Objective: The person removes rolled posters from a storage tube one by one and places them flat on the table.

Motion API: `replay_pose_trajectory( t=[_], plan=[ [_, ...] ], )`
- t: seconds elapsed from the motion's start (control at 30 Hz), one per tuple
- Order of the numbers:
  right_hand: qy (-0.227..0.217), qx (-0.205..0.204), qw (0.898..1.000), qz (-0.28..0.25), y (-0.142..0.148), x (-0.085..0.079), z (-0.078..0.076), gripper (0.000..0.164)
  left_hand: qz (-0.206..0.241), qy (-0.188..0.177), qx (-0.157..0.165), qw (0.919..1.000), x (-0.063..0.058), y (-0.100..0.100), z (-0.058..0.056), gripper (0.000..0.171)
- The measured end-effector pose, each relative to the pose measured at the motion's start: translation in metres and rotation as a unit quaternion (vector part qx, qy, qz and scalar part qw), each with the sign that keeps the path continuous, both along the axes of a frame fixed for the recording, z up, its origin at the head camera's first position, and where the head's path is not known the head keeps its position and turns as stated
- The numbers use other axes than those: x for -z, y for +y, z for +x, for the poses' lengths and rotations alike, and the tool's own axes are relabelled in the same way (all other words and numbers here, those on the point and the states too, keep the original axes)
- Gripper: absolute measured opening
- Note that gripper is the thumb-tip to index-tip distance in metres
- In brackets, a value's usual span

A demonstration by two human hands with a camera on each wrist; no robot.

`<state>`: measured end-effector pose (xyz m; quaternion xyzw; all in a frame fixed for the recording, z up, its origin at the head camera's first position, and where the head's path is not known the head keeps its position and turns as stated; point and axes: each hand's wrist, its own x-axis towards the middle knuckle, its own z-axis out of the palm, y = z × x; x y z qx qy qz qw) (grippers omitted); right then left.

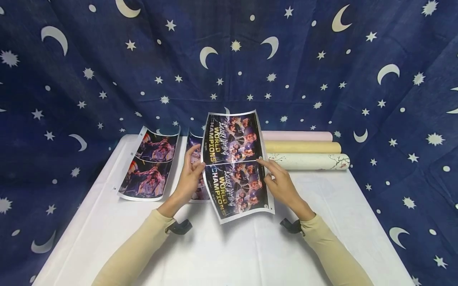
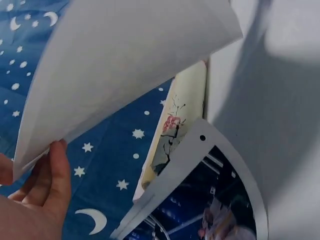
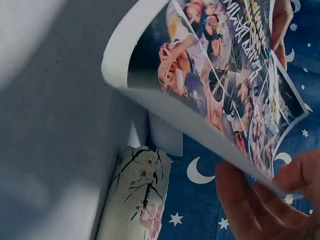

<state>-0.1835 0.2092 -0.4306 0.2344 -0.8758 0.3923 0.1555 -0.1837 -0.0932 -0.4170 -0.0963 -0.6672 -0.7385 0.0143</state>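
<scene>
A printed poster sheet (image 1: 236, 186) hangs in front of me over the table, showing the same group picture twice with "WORLD CHAMPIONS" lettering and a white strip between. My left hand (image 1: 187, 176) pinches its left edge near the middle, thumb on the printed face. At the opposite edge, my right hand (image 1: 282, 186) pinches the paper between thumb and fingers. The left wrist view shows the sheet's plain white back (image 2: 135, 55), bowed. Behind it, partly covered, is another printed sheet (image 1: 201, 192). Farther left lies a curled sheet (image 1: 150, 178) with two stage pictures.
At the back right of the white table (image 1: 250, 254) lie a pink roll (image 1: 297, 136), a yellow roll (image 1: 304, 147) and a whitish roll with blossom branches (image 1: 311, 161). Their left ends are hidden behind the held sheet. A dark blue moon-and-star cloth (image 1: 236, 71) hangs behind the table.
</scene>
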Motion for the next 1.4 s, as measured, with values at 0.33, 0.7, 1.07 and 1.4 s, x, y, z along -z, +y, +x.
replay_pose_trajectory(
  t=[0.33, 0.7, 1.07, 1.4],
  plan=[
    [-0.075, -0.037, 0.996, -0.031, 0.002, -0.001, -0.002, 0.05, -0.112, 0.039, -0.019, 0.9928, 0.004, -0.012, 0.001, 0.043],
    [-0.226, -0.109, 0.956, -0.154, 0.014, -0.005, -0.001, 0.07, 0.014, -0.013, 0.087, 0.996, 0.005, -0.024, -0.004, 0.065],
    [-0.264, -0.201, 0.9, -0.282, 0.021, -0.003, -0.003, 0.081, 0.067, -0.089, 0.106, 0.9881, 0.007, -0.03, -0.005, 0.067],
    [-0.21, -0.15, 0.91, -0.326, 0.022, -0.007, 0.005, 0.074, 0.122, -0.046, 0.054, 0.99, -0.005, -0.025, 0.003, 0.071]
  ],
)
